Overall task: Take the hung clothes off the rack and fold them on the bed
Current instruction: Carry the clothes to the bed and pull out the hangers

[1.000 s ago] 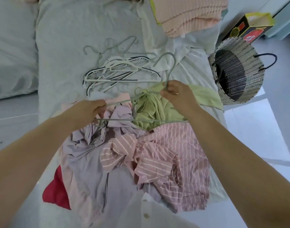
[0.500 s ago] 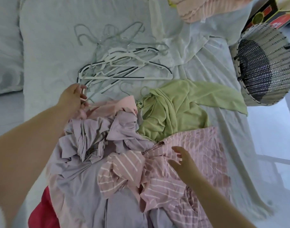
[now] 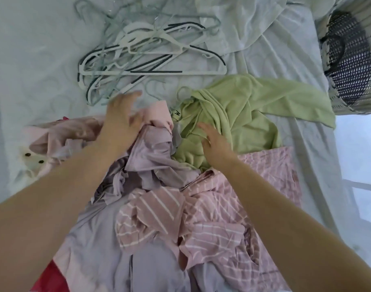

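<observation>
Left of the green hoodie (image 3: 241,123), which serves as the marker for everything else, the left hand (image 3: 122,121) lies open and blurred on the pale pink garment (image 3: 79,133), fingers spread and gripping nothing. A second ago it and the right hand held a thin green hanger over the heap; that hanger is now out of both hands, apparently dropped onto the pile of empty hangers (image 3: 142,55) lying beyond the hoodie on the bed (image 3: 33,60). So one more garment is judged free of its hanger, and the hands have come back for the next piece.

Just beside the hoodie on its near left sits the crumpled lilac shirt (image 3: 150,157). The right hand (image 3: 214,142) rests on the hoodie's near edge, fingers loosely extended, nothing pinched; half a second ago it was lower, over the pink striped shirt (image 3: 218,207), which lies nearer than the hoodie. A hanger hook (image 3: 183,92) pokes from the hoodie's collar, so that piece probably goes next. Right of the hoodie stands a woven basket (image 3: 348,60). Nothing in this heap is folded yet.
</observation>
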Available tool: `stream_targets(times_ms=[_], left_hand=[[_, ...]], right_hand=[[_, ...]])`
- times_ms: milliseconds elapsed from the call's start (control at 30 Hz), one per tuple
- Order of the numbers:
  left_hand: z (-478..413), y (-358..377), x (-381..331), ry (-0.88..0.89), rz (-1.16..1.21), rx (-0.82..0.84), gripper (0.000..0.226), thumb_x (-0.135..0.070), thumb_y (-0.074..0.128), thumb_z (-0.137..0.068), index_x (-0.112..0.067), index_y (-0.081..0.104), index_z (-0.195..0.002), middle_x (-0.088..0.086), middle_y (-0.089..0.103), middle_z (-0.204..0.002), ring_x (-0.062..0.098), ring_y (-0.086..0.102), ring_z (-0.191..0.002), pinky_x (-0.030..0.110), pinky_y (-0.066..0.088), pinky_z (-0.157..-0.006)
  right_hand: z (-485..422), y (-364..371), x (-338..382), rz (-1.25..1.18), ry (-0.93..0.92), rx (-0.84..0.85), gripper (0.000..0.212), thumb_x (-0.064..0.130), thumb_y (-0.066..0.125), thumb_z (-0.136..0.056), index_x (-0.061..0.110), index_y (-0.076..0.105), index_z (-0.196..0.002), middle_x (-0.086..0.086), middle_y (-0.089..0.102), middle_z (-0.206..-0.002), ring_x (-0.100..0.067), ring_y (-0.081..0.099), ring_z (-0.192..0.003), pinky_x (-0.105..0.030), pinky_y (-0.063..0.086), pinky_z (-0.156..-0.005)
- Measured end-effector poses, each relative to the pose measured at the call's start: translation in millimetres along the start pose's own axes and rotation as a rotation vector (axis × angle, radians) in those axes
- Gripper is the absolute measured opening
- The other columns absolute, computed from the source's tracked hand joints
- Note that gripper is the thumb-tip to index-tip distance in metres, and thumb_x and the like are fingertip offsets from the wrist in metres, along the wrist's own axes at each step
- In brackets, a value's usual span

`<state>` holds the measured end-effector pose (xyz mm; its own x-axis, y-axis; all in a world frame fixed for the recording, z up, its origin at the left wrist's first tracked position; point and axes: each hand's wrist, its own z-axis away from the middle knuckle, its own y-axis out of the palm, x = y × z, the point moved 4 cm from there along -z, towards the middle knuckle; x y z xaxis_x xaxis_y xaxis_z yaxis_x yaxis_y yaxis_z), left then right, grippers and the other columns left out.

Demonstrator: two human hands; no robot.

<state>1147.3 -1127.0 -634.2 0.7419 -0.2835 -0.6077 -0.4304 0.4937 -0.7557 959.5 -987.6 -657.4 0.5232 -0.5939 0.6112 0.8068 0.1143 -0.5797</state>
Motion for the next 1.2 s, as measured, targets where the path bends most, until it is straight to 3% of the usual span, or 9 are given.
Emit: stream_targets(times_ms=[67,167,433,533,633,833,967,1100,1200], left_hand=[[18.1,21.8,-28.7,0.185,-0.125,0.161,0.055,-0.042,0.038,-0.085,-0.014,0.050,-0.131,0.012,0.043,-0.141,0.037,0.031,-0.133,0.049,0.018,-0.109],[38.8,43.4,-29.2,0.140,-0.354,0.269,0.069,-0.060,0.045,-0.081,-0.033,0.029,-0.142,0.009,0.020,-0.152,0.031,0.008,-0.141,0.051,-0.001,-0.112],[85.9,51.3,40.6,-0.051,-0.448,0.262,0.089,-0.048,0.049,-0.089,-0.037,-0.027,-0.134,0.010,0.000,-0.154,0.037,0.005,-0.140,0.044,0.011,-0.114],[94.4,49.4,42.4,-0.028,-0.455,0.241,0.093,-0.034,0.058,-0.087,-0.036,-0.017,-0.143,0.022,0.018,-0.151,0.046,0.022,-0.135,0.050,0.023,-0.110],[102.3,42.4,37.3,0.005,-0.455,0.156,0.087,-0.026,0.063,-0.085,-0.033,-0.001,-0.144,0.024,0.030,-0.146,0.049,0.041,-0.121,0.054,0.040,-0.096],[113.1,23.0,32.6,-0.140,-0.600,0.356,0.077,-0.026,0.042,-0.096,-0.031,-0.017,-0.144,0.004,-0.001,-0.156,0.031,0.018,-0.137,0.040,0.030,-0.105],[122.3,7.9,27.3,-0.211,-0.642,0.473,0.080,-0.029,0.050,-0.091,-0.034,-0.007,-0.147,0.006,0.006,-0.155,0.030,0.011,-0.141,0.041,0.020,-0.112],[129.3,-23.0,-20.7,-0.192,-0.477,0.433,0.062,-0.033,0.044,-0.095,-0.028,0.013,-0.148,0.013,0.029,-0.148,0.034,0.034,-0.131,0.042,0.035,-0.103],[128.6,-62.3,-88.7,-0.099,-0.298,0.327,0.060,-0.028,0.045,-0.096,-0.019,0.016,-0.148,0.016,0.034,-0.146,0.033,0.038,-0.130,0.036,0.033,-0.101]], right_hand=[[-24.1,12.8,17.0,-0.058,0.008,0.056,0.051,0.005,0.038,-0.096,0.015,0.030,-0.146,-0.011,0.046,-0.139,-0.027,0.047,-0.123,-0.016,0.032,-0.090],[-55.6,37.9,30.9,-0.159,0.075,0.115,0.052,0.002,0.035,-0.094,0.011,0.027,-0.145,-0.013,0.047,-0.136,-0.027,0.045,-0.125,-0.018,0.031,-0.092],[-86.6,68.4,33.0,-0.388,0.225,0.033,0.051,0.028,0.056,-0.091,0.007,0.042,-0.135,-0.012,0.056,-0.128,-0.026,0.053,-0.118,-0.038,0.039,-0.104],[-77.6,67.6,36.3,-0.435,0.219,0.036,0.048,0.022,0.057,-0.090,0.008,0.044,-0.135,-0.013,0.055,-0.127,-0.021,0.055,-0.109,-0.024,0.043,-0.095],[-60.4,63.9,40.5,-0.628,0.260,0.084,0.028,0.015,0.059,-0.088,0.017,0.056,-0.116,-0.012,0.061,-0.101,-0.013,0.056,-0.075,-0.014,0.046,-0.064],[-3.6,-3.9,60.6,-0.655,0.175,-0.140,0.020,0.027,0.056,-0.094,0.007,0.058,-0.092,-0.001,0.064,-0.083,-0.010,0.055,-0.071,-0.016,0.042,-0.064],[49.0,-83.3,64.5,-0.763,0.171,-0.366,0.023,0.013,0.037,-0.101,0.010,0.046,-0.080,0.006,0.059,-0.049,-0.005,0.059,-0.045,-0.019,0.047,-0.048],[119.9,-186.6,82.6,-0.811,0.170,-0.575,0.023,0.006,0.031,-0.099,0.000,0.054,-0.101,0.000,0.045,-0.052,-0.009,0.048,-0.032,-0.027,0.055,-0.050],[178.8,-252.8,111.8,-0.803,0.097,-0.662,0.024,0.005,0.034,-0.097,0.005,0.057,-0.092,0.007,0.036,-0.037,-0.006,0.035,-0.029,-0.025,0.053,-0.046]])
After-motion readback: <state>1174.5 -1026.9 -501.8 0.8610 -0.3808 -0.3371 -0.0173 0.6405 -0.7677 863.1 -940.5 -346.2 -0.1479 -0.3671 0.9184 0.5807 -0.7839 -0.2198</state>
